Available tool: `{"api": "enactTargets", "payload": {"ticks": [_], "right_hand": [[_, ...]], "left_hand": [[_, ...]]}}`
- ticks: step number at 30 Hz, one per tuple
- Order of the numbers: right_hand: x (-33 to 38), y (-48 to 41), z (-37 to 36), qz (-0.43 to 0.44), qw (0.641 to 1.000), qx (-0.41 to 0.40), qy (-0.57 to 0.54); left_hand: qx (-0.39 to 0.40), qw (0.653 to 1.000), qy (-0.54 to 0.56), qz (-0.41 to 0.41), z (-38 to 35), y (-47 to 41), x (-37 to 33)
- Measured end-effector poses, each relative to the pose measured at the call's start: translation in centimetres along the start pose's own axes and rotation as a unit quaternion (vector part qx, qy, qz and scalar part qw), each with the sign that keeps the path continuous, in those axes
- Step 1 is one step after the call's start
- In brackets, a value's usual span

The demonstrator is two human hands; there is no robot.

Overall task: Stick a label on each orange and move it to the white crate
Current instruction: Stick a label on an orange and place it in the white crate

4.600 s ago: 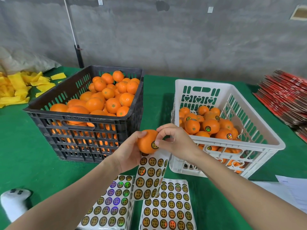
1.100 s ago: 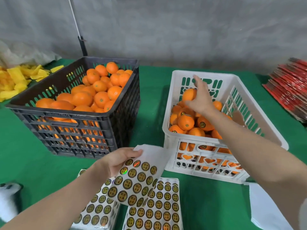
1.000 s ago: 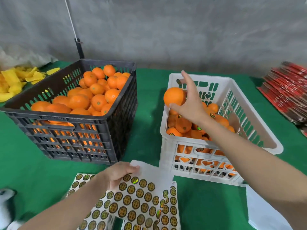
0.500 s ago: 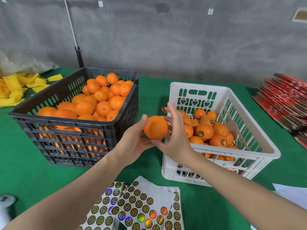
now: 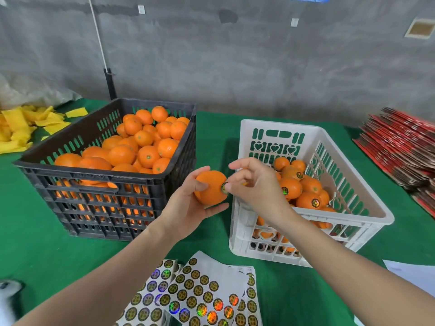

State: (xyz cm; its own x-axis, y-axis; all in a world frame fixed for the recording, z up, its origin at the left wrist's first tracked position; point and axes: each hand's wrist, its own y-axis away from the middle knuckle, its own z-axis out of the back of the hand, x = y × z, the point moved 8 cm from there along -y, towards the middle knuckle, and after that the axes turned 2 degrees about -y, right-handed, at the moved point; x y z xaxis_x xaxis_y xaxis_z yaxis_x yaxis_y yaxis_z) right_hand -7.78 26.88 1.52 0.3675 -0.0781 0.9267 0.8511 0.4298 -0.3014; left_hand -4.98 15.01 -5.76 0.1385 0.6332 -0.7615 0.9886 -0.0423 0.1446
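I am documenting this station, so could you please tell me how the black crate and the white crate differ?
The black crate is dark and heaped with oranges to about its rim; the white crate is pale and its pile sits well below its rim. Several fruits in the white crate carry round labels; none show on the black crate's fruit. Both are slotted plastic crates on the green table.

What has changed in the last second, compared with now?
The left grip let go of the sticker sheet, now on the table, and took the orange from the right grip, which now pinches a label against it. The black crate and white crate stayed.
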Motion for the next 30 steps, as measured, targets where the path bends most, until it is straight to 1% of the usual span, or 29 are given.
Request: {"api": "enactTargets", "payload": {"ticks": [4,8,14,15,16,17,18,19,20,21,22,24,25,27,28,30], "right_hand": [[0.8,0.2,-0.9,0.06,0.993,-0.014,0.099],[1.3,0.5,-1.3,0.094,0.986,-0.015,0.138],[2.4,1.5,-2.3,0.171,0.962,-0.029,0.21],[2.4,1.2,-2.0,0.166,0.961,-0.03,0.221],[2.0,0.7,-1.5,0.142,0.964,-0.029,0.224],[1.4,0.1,-0.9,0.094,0.973,-0.016,0.208],[0.3,-0.5,-0.5,0.023,0.986,0.013,0.163],[-0.9,-0.7,-0.6,-0.052,0.994,0.055,0.085],[-1.7,-0.6,-1.0,-0.101,0.991,0.09,0.008],[-2.0,-0.4,-1.4,-0.11,0.987,0.108,-0.034],[-1.9,-0.3,-1.7,-0.086,0.989,0.116,-0.031],[-1.4,-0.2,-1.9,-0.018,0.994,0.102,0.024],[-1.2,-0.1,-1.9,-0.003,0.995,0.093,0.036],[-1.0,0.0,-1.8,-0.007,0.996,0.089,0.009],[-1.1,0.2,-1.7,-0.016,0.995,0.099,-0.004],[-1.2,0.5,-1.8,-0.03,0.99,0.137,0.013]], "left_hand": [[-0.006,0.999,0.01,-0.033,-0.5,0.1,-0.2],[-0.021,0.997,-0.041,-0.056,-0.7,0.6,-0.7],[-0.028,0.996,-0.059,-0.053,-0.8,1.1,-0.6],[-0.029,0.997,-0.059,-0.05,-0.7,1.1,-0.6],[-0.028,0.997,-0.053,-0.041,-0.6,1.2,-0.6],[-0.024,0.998,-0.041,-0.027,-0.6,1.3,-0.5],[-0.016,0.999,-0.027,-0.009,-0.7,1.4,-0.3],[-0.006,1.0,-0.012,0.007,-1.0,1.5,-0.2],[0.002,1.0,-0.002,0.017,-1.3,1.6,0.0],[0.007,1.0,0.0,0.02,-1.6,1.6,0.0],[0.008,1.0,-0.006,0.016,-1.9,1.5,0.0],[0.007,1.0,-0.027,0.005,-2.4,1.5,-0.2],[0.006,0.999,-0.032,0.001,-2.5,1.6,-0.2],[0.009,0.999,-0.036,-0.006,-2.5,1.6,-0.4],[0.012,0.999,-0.039,-0.007,-2.4,1.6,-0.4],[0.021,0.999,-0.047,0.004,-2.3,1.6,-0.3]]}}
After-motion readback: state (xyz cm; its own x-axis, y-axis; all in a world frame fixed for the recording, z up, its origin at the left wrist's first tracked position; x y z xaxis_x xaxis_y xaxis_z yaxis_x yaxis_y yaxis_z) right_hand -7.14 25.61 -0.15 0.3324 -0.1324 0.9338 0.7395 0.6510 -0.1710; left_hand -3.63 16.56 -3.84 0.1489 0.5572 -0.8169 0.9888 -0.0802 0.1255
